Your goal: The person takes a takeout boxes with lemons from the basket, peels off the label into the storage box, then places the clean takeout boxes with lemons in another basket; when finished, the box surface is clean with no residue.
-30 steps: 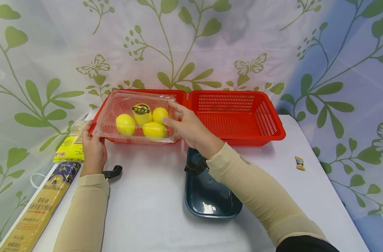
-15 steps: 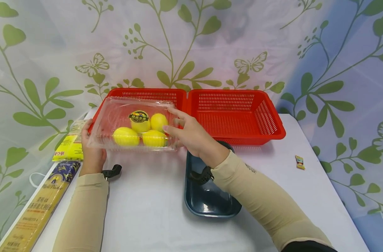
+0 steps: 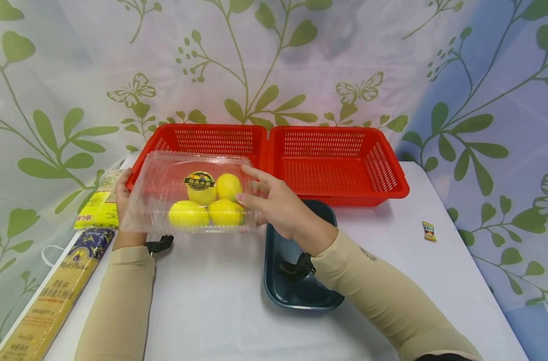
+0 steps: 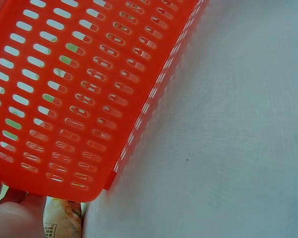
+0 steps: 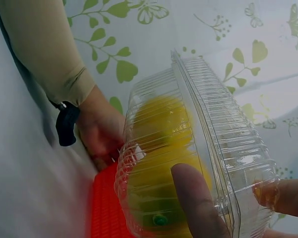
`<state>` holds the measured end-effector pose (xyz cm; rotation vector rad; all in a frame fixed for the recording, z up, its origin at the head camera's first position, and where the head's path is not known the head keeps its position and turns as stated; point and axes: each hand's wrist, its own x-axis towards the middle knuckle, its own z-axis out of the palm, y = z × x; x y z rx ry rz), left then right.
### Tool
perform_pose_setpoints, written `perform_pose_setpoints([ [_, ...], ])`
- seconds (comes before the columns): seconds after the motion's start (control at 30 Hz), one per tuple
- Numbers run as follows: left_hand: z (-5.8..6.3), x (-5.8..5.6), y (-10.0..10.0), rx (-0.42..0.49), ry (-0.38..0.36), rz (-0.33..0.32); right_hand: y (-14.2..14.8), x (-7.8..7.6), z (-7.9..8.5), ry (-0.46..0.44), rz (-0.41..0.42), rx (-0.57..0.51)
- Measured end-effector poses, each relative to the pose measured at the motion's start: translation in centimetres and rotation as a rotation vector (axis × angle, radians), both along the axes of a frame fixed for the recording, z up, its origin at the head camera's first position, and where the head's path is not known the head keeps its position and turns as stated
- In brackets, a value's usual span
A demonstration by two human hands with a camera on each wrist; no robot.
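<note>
My right hand (image 3: 283, 208) pinches the right end of a clear plastic fruit box (image 3: 154, 175), its thumb on one side of the box's end and fingers on the other. Inside lie several yellow lemons (image 3: 189, 214), and a dark label sits on the lid. The box is tilted and held in front of the left red basket (image 3: 215, 133), overlapping its front in the head view. At that basket's left end, my left hand (image 3: 124, 200) grips the rim. In the left wrist view, its fingers (image 4: 17, 213) curl at the basket's corner; the box partly covers this hand in the head view.
A second red basket (image 3: 321, 173) adjoins on the right. A dark blue tray (image 3: 296, 293) lies below my right forearm. Along the left table edge are a yellow bag (image 3: 100, 208) and a spaghetti pack (image 3: 52, 296). One small wrapped packet (image 3: 429, 231) lies at right.
The fruit box has come down toward me with my right hand, from over the left basket to in front of it. My left hand stays at the basket's rim.
</note>
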<state>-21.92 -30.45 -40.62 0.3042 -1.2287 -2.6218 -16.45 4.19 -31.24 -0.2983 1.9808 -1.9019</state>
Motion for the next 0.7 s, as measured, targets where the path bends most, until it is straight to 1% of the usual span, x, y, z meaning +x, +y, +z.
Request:
perform_pose_setpoints([
  [0.03,0.5,0.6,0.5,-0.075,-0.012,0.004,0.1,0.1,-0.2,0.002,0.001,-0.003],
  [0.07,0.9,1.1,0.9,-0.214,-0.029,0.036,0.2,0.3,-0.4,0.004,0.000,-0.003],
  [0.1,1.8,1.8,1.5,-0.269,-0.049,0.036,0.3,0.4,-0.6,0.006,0.001,-0.002],
  [0.17,3.9,3.4,3.2,-0.359,-0.101,0.043,0.5,0.8,-0.8,-0.006,0.013,-0.025],
  [0.23,6.0,4.8,4.7,-0.410,-0.149,0.052,0.7,1.3,-1.0,-0.030,0.028,-0.058],
  [0.3,6.9,5.5,5.4,-0.427,-0.162,0.046,0.8,1.8,-1.1,-0.048,0.040,-0.075],
  [0.37,7.5,5.8,5.6,-0.441,-0.175,0.049,0.9,2.3,-1.2,-0.054,0.045,-0.078],
  [0.4,7.4,5.7,5.6,-0.445,-0.173,0.049,0.9,2.5,-1.3,-0.053,0.042,-0.070],
  [0.47,7.0,5.4,5.1,-0.443,-0.157,0.048,0.8,2.9,-1.5,-0.053,0.040,-0.060],
  [0.5,6.8,5.2,5.1,-0.460,-0.162,0.053,0.8,3.0,-1.6,-0.057,0.039,-0.058],
  [0.57,5.6,4.4,4.1,-0.449,-0.143,0.053,0.8,3.3,-1.8,-0.057,0.032,-0.041],
  [0.6,4.8,3.9,3.4,-0.437,-0.130,0.044,0.8,3.4,-1.9,-0.056,0.035,-0.042],
  [0.67,3.5,3.0,2.3,-0.443,-0.125,0.022,0.8,3.5,-2.2,-0.057,0.037,-0.039],
  [0.7,2.8,2.5,1.7,-0.441,-0.107,0.016,0.8,3.6,-2.4,-0.062,0.041,-0.042],
])
